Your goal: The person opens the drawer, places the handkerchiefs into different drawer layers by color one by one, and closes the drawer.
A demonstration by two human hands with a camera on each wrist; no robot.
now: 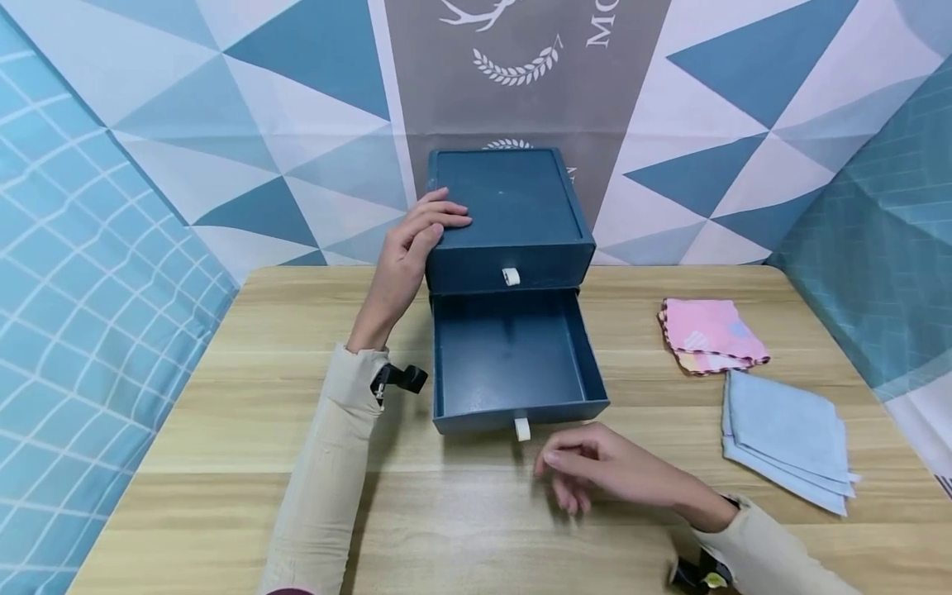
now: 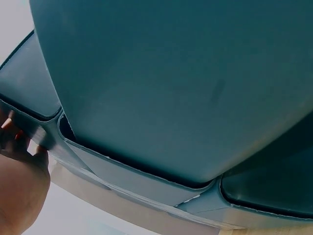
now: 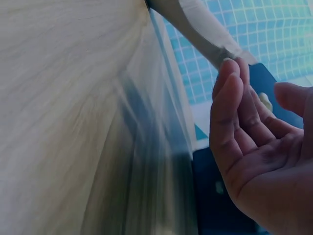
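Observation:
A dark blue two-drawer box (image 1: 506, 198) stands at the back of the table. Its lower drawer (image 1: 513, 364) is pulled out, and the bare inside shows. The left hand (image 1: 405, 256) rests on the box's upper left edge, fingers spread over the top. In the left wrist view, that hand (image 2: 22, 181) lies along the side of the box. Just in front of the drawer, near its white pull tab (image 1: 523, 430), hovers the right hand (image 1: 602, 467). Its fingers are loosely bent with nothing in them, as the right wrist view of the hand (image 3: 264, 152) also shows.
A folded pink patterned cloth (image 1: 706, 330) lies right of the box. Nearer the front right is a folded light blue cloth (image 1: 788, 438). The upper drawer, with its own white tab (image 1: 511, 277), is closed. A patterned curtain (image 1: 297, 124) hangs behind the wooden table (image 1: 245, 413).

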